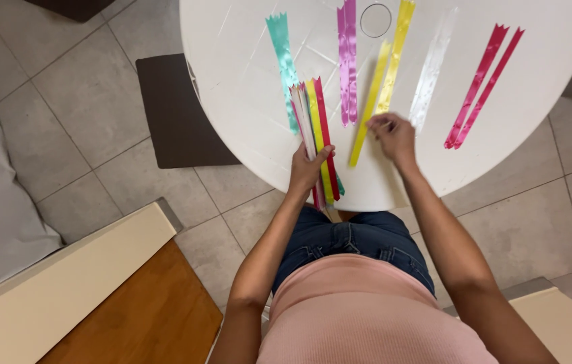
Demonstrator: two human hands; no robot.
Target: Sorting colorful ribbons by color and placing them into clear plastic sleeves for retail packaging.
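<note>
Two hands are over the near edge of the round white table [542, 74]. My left hand [307, 170] is closed around a mixed bundle of ribbon strips [314, 118], thumb across the front; white, yellow, red and green strips fan upward from the grip, and their lower ends hang past the table rim toward my lap. My right hand [394, 135] is curled, fingertips pinched on a loose yellow strip [369, 104] that slants from just beside the hand up toward the table's middle (the strip is blurred, so its exact edges are uncertain).

Sorted strips lie flat on the table, well apart from one another: a teal strip [282, 57] to the left, touching the bundle's side; a purple pair [347, 61]; a second yellow strip [397, 47] just beside the loose one; a white strip [431, 67]; a magenta pair [478, 87] far right. A circular plug [375, 20] marks the tabletop between purple and yellow.
</note>
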